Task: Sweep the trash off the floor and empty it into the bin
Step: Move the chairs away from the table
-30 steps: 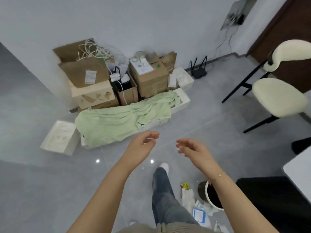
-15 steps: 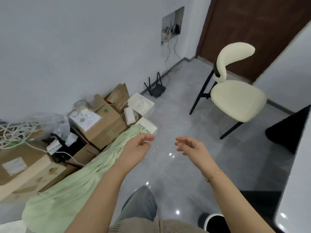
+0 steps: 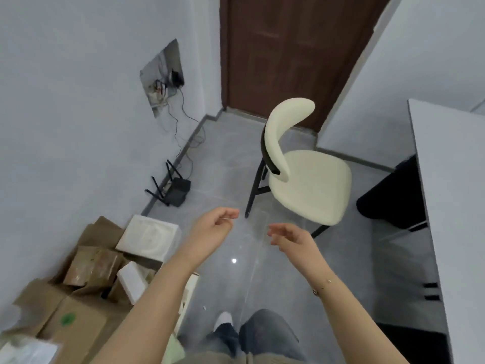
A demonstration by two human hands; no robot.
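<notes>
The view has swung right: the trash and bin seen at lower frame a second ago are gone. Left hand (image 3: 214,228) and right hand (image 3: 290,239) hover mid-frame, fingers loosely curled, empty, toward the chair (image 3: 307,179). No broom visible; sweeping hasn't begun.

Counts in the room

Showing: two hands, left (image 3: 210,229) and right (image 3: 291,239); one cream chair (image 3: 307,179); one black router (image 3: 177,191); one brown door (image 3: 291,53); one desk (image 3: 456,206); several cardboard boxes (image 3: 78,311).
</notes>
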